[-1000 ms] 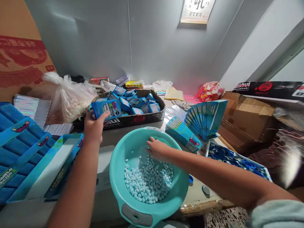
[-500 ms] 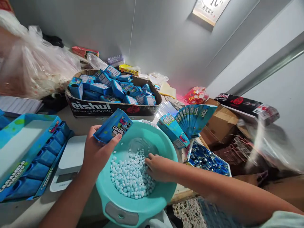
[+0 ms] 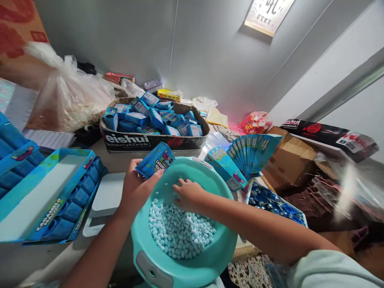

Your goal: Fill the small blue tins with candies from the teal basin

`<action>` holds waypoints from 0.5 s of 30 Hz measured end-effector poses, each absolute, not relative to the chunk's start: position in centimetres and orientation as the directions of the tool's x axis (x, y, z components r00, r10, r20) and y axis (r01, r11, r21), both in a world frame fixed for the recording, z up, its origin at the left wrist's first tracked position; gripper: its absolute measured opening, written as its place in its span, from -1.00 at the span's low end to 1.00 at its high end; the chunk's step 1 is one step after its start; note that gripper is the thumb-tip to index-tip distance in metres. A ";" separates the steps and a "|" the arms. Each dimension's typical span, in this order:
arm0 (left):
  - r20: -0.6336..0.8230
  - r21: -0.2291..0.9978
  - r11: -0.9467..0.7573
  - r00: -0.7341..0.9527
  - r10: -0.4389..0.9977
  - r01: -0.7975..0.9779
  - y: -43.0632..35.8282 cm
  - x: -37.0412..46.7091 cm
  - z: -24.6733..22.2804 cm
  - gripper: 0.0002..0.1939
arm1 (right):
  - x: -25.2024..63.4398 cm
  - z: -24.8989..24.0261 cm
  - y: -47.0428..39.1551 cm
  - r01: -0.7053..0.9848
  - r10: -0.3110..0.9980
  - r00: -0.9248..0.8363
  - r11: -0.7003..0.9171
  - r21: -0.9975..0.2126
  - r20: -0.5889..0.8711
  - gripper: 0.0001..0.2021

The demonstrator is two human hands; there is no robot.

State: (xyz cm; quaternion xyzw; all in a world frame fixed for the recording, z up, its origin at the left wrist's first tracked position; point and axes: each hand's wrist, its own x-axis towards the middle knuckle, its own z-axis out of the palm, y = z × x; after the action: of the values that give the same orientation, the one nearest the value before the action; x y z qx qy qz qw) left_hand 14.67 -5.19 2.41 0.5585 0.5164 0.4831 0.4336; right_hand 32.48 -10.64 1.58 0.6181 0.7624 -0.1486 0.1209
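A small blue candy box [image 3: 156,160] is gripped in my left hand [image 3: 136,186], tilted over the left rim of a turquoise basin [image 3: 220,256]. Many pale blue and white candies [image 3: 180,232] lie heaped in the basin's lower part. My right hand [image 3: 189,195] is inside the basin, at the upper edge of the heap, its fingers spread and slightly curled; nothing shows between them. Left of the basin is a white scale [image 3: 108,194]. Beside it, a blue display tray [image 3: 63,180] holds a row of small blue boxes [image 3: 79,196].
Behind the basin, a black carton [image 3: 156,142] is piled with blue boxes. Flat blue packs [image 3: 255,154] fan out at the right, near a tray of blue and silver pieces [image 3: 273,202]. A clear plastic bag [image 3: 72,92] stands at the back left.
My right hand has moved up and left within the basin, off the right side of the heap. The candies have shifted. The view has turned a little left; my left hand still holds the box.
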 end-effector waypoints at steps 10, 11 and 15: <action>0.059 0.946 -0.037 -0.060 0.996 0.322 -6.9 11.6 -0.4 -0.44 | 40.7 0.7 -17.5 0.781 0.903 0.421 -0.310 -0.541 0.090 -0.29; 0.076 0.926 -0.052 -0.049 0.996 0.374 -6.9 11.6 -0.5 -0.43 | 41.4 -0.3 -18.0 0.686 0.882 0.467 -0.315 -0.656 0.064 -0.28; 0.174 0.862 -0.117 -0.072 0.982 0.493 -7.8 11.7 -0.2 -0.41 | 41.8 -2.0 -19.1 0.460 0.803 0.587 -0.222 -0.860 0.107 -0.41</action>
State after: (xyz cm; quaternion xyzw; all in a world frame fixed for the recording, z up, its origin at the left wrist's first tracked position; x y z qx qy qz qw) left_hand 11.67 -7.81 -0.24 0.6164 0.5981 0.4224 0.2896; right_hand 41.82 -19.08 -2.05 0.7597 0.4155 -0.1841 -0.4651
